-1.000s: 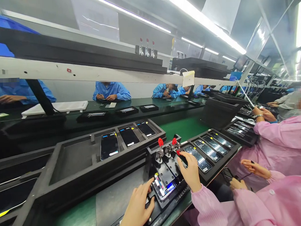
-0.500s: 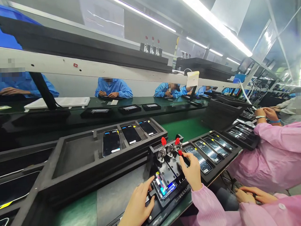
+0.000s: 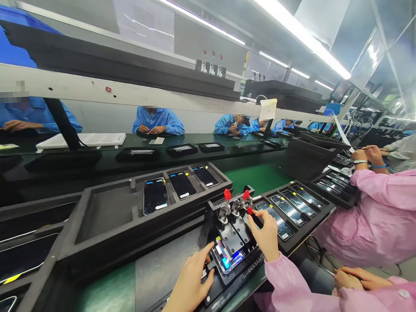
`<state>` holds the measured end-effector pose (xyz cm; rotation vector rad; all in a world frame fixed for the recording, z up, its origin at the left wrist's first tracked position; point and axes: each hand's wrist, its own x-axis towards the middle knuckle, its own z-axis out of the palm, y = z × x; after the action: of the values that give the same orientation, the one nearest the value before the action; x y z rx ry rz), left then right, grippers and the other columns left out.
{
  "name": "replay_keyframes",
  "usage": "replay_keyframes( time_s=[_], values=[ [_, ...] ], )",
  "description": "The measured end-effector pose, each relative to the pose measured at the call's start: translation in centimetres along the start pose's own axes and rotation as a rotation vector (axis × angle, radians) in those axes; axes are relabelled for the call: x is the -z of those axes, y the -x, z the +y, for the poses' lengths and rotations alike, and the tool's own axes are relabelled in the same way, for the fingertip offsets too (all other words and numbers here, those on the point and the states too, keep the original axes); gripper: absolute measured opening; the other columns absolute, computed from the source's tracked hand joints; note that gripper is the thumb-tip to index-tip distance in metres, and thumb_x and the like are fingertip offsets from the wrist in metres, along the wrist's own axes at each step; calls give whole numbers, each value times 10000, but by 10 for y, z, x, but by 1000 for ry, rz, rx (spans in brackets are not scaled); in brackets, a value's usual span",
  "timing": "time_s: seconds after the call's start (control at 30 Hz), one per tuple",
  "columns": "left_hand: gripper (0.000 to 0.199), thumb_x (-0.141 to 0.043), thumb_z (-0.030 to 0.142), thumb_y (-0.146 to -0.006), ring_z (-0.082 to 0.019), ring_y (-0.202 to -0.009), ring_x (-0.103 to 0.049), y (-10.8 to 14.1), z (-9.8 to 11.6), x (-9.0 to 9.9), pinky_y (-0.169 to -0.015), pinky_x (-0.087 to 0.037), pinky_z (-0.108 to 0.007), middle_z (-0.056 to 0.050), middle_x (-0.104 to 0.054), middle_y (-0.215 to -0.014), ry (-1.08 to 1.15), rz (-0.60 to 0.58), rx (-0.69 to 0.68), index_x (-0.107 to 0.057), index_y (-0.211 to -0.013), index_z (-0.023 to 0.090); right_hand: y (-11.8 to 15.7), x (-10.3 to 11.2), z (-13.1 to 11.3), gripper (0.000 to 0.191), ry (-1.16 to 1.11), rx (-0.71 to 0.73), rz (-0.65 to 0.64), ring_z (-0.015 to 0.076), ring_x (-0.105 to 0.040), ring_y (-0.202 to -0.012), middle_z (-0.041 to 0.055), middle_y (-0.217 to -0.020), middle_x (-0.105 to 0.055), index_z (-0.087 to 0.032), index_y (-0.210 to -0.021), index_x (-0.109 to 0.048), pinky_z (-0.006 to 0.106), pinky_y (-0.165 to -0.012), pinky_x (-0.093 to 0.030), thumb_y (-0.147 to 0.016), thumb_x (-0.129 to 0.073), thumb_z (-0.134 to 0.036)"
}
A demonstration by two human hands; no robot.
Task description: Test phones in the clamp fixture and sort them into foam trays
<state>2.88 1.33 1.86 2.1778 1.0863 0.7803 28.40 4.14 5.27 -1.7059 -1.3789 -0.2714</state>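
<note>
On the green bench [image 3: 256, 178], phone trays [image 3: 145, 229] flank the clamp fixture [image 3: 234, 240].

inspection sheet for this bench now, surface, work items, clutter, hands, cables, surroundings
Surface: green bench top, partly covered by trays.
Work items: black clamp fixture, lit phone partly under its plates.
Clutter: left tray with three phones, right tray with four.
Hands: left hand at the fixture's edge; right hand at a red lever tip.
Cables: pale bundle, far right.
Surroundings: blue-clad workers opposite, pink-clad workers at right.
</note>
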Motion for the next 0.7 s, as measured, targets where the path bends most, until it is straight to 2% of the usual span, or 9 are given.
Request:
replay_keyframes(
  time_s=[0.17, 0.3, 0.37, 0.43, 0.5, 0.53, 0.6, 0.63, 0.7],
  values=[
    [587, -490, 132, -804, -175, -872, -555, 0, 1, 2, -828, -439, -340, -11, -593, -978, -3, 0, -14, -299, -1333, 301, -8, -4, -1, 232, 2, -8, -49, 177, -558, -790, 7, -810, -606, -200, -833, -500, 375, -850, -326, -790, -520, -427],
    [567, -490, 137, -803, -175, -868, -565, -2, 6, 8, -791, -434, -323, -9, -607, -973, -41, -11, -35, -321, -1320, 299, -14, -4, -2, 200, -61, -13, -38, 160, -562, -712, -2, -744, -589, -197, -802, -481, 343, -786, -384, -772, -542, -386],
    [567, -485, 134, -799, -177, -867, -571, -3, 10, 11, -783, -423, -324, -7, -616, -963, -76, -17, -46, -326, -1318, 297, -17, 4, -5, 180, -66, -37, 46, 175, -569, -808, 43, -847, -589, -191, -776, -488, 340, -786, -404, -787, -527, -367],
    [571, -480, 132, -791, -180, -855, -575, -1, 14, 15, -775, -415, -325, -5, -620, -947, -111, -17, -47, -330, -1315, 298, -18, 18, -10, 201, -57, -63, 230, 216, -524, -1009, 113, -1070, -533, -181, -714, -518, 370, -862, -391, -800, -518, -362],
    [579, -473, 131, -783, -182, -842, -574, 6, 14, 22, -772, -413, -326, -4, -618, -929, -139, -12, -32, -328, -1317, 302, -17, 35, -18, 222, -48, -55, 396, 250, -452, -1132, 128, -1175, -470, -176, -665, -547, 397, -927, -361, -796, -540, -356],
    [583, -471, 132, -779, -182, -833, -573, 12, 12, 26, -769, -416, -325, -1, -617, -917, -149, -5, -14, -327, -1317, 306, -14, 43, -22, 203, -56, -29, 428, 251, -460, -1127, 124, -1152, -486, -177, -674, -559, 399, -927, -368, -790, -556, -343],
    [592, -477, 141, -765, -180, -811, -574, 31, 0, 35, -766, -428, -324, 9, -614, -887, -165, 26, 50, -329, -1312, 315, -2, 55, -31, 108, -119, 68, 412, 219, -537, -1003, 91, -992, -557, -184, -758, -566, 383, -869, -419, -778, -583, -290],
    [595, -487, 150, -754, -179, -800, -577, 44, -10, 40, -767, -437, -324, 15, -614, -874, -173, 54, 93, -336, -1304, 318, 7, 57, -37, 81, -181, 130, 376, 196, -568, -910, 65, -898, -573, -190, -810, -557, 366, -818, -448, -770, -594, -250],
    [588, -513, 169, -723, -179, -781, -586, 72, -32, 49, -779, -455, -330, 22, -618, -852, -187, 135, 182, -371, -1274, 316, 29, 57, -51, 146, -335, 267, 259, 161, -577, -757, 19, -765, -566, -205, -887, -530, 334, -721, -478, -758, -585, -165]
  ],
)
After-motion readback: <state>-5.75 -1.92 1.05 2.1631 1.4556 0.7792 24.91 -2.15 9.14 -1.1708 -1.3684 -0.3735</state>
